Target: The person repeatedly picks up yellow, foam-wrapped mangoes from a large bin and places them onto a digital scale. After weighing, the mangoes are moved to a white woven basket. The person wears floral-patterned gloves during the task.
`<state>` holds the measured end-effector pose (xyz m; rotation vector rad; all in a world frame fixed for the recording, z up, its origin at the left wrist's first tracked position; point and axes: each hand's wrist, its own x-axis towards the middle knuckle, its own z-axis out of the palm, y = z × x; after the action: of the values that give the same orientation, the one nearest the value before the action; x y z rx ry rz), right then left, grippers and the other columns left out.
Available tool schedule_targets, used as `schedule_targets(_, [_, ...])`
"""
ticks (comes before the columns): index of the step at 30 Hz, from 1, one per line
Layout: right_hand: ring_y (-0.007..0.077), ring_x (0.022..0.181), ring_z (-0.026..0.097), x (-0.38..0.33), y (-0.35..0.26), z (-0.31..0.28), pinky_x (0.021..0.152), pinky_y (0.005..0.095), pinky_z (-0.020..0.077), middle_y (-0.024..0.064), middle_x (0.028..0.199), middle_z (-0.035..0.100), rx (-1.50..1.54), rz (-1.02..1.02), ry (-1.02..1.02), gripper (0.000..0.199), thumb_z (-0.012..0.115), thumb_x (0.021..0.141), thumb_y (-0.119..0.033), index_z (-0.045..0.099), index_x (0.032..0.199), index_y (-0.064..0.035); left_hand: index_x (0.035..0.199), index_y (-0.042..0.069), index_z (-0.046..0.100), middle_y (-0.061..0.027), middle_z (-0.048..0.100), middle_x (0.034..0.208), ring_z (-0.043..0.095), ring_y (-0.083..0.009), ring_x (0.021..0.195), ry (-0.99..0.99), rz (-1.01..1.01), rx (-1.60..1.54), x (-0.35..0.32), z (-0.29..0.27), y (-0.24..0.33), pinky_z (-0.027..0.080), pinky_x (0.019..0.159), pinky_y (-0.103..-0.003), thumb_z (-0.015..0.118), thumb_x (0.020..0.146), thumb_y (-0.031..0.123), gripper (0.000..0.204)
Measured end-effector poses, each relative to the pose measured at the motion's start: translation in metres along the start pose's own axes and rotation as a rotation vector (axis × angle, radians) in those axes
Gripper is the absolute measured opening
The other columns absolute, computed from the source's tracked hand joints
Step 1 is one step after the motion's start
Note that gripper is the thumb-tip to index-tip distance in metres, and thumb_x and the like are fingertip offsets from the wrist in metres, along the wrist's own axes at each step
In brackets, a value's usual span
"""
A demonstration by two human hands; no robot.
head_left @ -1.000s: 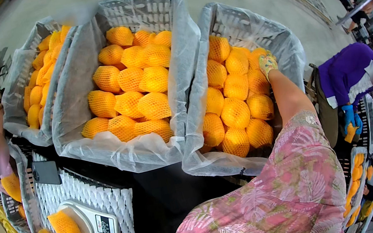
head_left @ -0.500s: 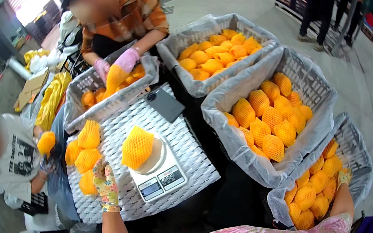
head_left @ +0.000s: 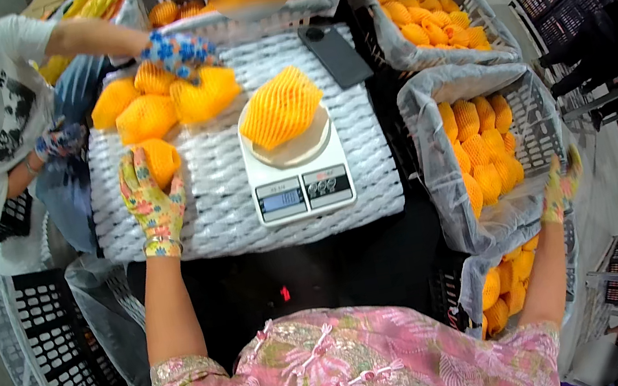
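Now left hand [head_left: 152, 202], lower than half a second ago, fingers wrapped round netted orange fruit [head_left: 159, 158] left of centre, second netted fruit [head_left: 281, 107] unchanged on scale [head_left: 300, 182]; right hand [head_left: 561, 184] over crate rim [head_left: 496, 222], grip indeterminate.

Top: short-sleeved pink blouse printed with pale green and white leaves and flowers
Front of blouse: small knotted cloth buttons in a slanting row across the chest
Sleeves: end above the elbow, forearms uncovered
Left hand [head_left: 152, 194]: glove in a bright floral print of yellow, pink and blue, with a blue patterned cuff at the wrist
Right hand [head_left: 561, 186]: glove of the same flowered cloth, mostly yellow and pink, seen small near the rim
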<state>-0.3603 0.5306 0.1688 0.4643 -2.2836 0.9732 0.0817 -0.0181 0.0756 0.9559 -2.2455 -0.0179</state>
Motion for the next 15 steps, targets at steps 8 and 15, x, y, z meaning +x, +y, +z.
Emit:
schedule_targets(8, [0.0301, 0.125, 0.046, -0.044, -0.263, 0.142, 0.103, 0.0402, 0.0394, 0.0122, 0.13, 0.05, 0.352, -0.659, -0.63, 0.056, 0.074, 0.07, -0.009, 0.056, 0.123, -0.0094, 0.137, 0.009, 0.042, -0.0163, 0.042, 0.137, 0.037, -0.0378, 0.127, 0.084, 0.022, -0.058, 0.001, 0.015, -0.01, 0.03, 0.107, -0.048, 0.077, 0.064, 0.018, 0.082])
schedule_targets(15, [0.0395, 0.129, 0.038, -0.052, -0.339, 0.205, 0.108, 0.0478, 0.0323, 0.0172, 0.142, 0.038, 0.267, -1.141, -0.926, 0.08, 0.075, 0.065, -0.014, 0.043, 0.138, -0.0134, 0.138, 0.009, 0.041, -0.0175, 0.042, 0.136, 0.038, -0.0389, 0.125, 0.067, 0.029, -0.086, 0.0, 0.012, -0.011, 0.029, 0.106, -0.049, 0.075, 0.069, 0.019, 0.077])
